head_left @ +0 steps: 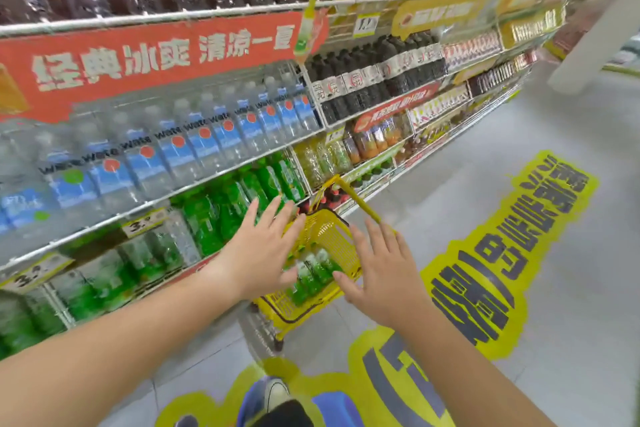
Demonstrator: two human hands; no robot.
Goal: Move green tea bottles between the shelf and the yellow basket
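A yellow basket (332,229) stands on the floor beside the shelf, its handle raised. Several green tea bottles (311,270) lie inside it. More green tea bottles (225,208) stand in a row on a lower shelf to the left. My left hand (263,246) hovers over the basket's left side with fingers spread, holding nothing. Over the basket's right rim my right hand (381,274) is also spread and empty. Both hands partly hide the basket's contents.
The wire shelf rack (194,191) runs along the left, with water bottles (166,152) above the green tea and dark drinks higher up. Grey floor with a large yellow sticker (502,246) lies to the right. My shoe (273,392) shows at the bottom.
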